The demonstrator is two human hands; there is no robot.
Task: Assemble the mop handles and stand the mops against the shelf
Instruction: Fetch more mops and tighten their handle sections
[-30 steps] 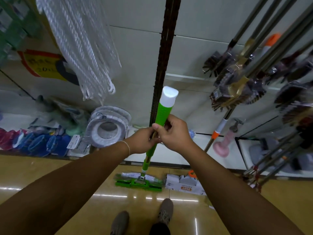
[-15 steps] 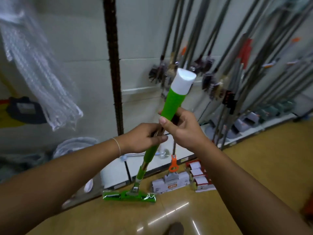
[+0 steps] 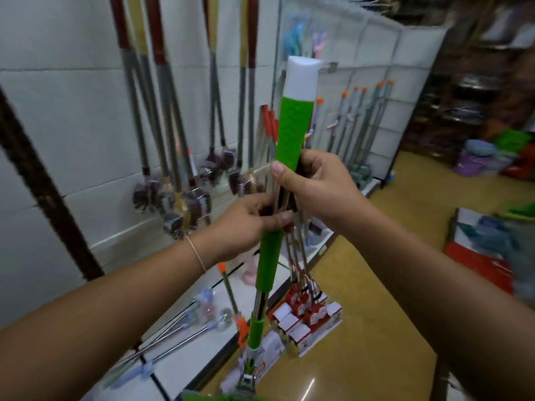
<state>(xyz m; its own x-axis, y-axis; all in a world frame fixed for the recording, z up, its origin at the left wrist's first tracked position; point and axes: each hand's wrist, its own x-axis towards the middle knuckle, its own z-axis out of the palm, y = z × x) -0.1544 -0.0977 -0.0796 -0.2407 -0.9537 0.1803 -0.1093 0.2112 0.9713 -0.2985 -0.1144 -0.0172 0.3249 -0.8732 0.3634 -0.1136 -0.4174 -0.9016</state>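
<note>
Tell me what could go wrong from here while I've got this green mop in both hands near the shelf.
1. Both hands, the left hand and right hand, grip the green mop handle close together at mid-shaft, so the long pole may swing.
2. Its white cap stands close to the hanging brooms; tilting it might snag them.
3. The boxed mop heads crowd the floor near the mop's foot, so standing it there could knock them.

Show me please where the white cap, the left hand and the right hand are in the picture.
white cap point(image 3: 302, 75): head view, middle of the cap atop the green mop handle.
left hand point(image 3: 246, 227): head view, back of the hand.
right hand point(image 3: 321, 189): head view, back of the hand.
</note>
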